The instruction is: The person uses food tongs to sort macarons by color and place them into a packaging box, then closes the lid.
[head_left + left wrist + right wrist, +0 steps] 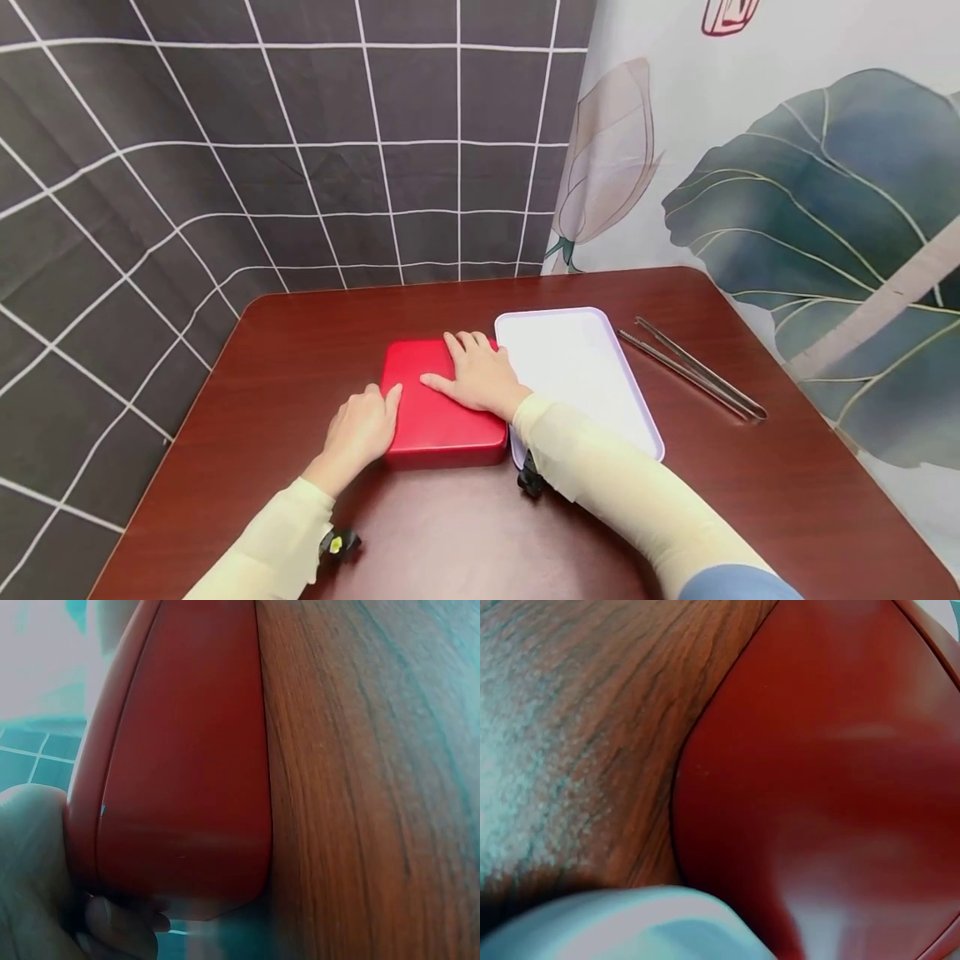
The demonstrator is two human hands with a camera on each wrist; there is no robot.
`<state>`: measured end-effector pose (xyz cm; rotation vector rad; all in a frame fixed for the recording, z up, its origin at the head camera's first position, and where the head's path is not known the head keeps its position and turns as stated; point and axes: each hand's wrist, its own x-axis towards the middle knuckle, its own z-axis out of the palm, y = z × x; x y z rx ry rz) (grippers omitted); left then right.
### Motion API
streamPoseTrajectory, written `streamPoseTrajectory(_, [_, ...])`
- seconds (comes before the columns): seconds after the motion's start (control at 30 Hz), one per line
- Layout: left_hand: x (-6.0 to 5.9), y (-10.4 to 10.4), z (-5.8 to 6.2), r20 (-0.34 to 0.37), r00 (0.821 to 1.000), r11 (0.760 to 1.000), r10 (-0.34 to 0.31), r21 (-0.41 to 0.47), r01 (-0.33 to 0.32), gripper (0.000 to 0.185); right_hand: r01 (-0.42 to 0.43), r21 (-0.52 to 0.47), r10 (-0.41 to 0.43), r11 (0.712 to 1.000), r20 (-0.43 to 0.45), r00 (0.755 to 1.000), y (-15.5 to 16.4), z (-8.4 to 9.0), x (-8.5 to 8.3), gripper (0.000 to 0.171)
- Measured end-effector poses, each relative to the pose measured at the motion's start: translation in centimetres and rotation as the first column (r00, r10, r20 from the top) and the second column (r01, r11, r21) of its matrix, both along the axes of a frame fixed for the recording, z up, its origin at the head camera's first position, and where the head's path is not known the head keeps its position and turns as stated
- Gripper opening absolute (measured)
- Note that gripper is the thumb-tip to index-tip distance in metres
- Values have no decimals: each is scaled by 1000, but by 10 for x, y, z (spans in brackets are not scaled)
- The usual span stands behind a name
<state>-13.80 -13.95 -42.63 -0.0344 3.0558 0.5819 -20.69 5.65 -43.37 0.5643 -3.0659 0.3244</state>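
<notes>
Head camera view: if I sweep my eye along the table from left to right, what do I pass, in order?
Left hand → red box with the right hand resting flat on its lid → white tray → metal tongs, all on the brown table.

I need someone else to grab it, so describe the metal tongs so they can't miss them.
On the dark wooden table, look right of the white tray. The tongs lie there alone: two long, thin silver arms, the only metal thing.
</notes>
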Motion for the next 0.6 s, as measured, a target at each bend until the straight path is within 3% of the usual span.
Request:
streamPoseTrajectory(0.33, [-4, -8, -3, -3, 1000, 1000, -2, 0, 2, 42, -13, -6, 13, 1000, -18, 1000, -7, -2, -6, 89])
streamPoseTrajectory(0.6, [-7, -21, 0, 33, 999, 997, -9, 79, 7, 45, -47, -96, 48, 994, -2, 999, -6, 5, -14, 83])
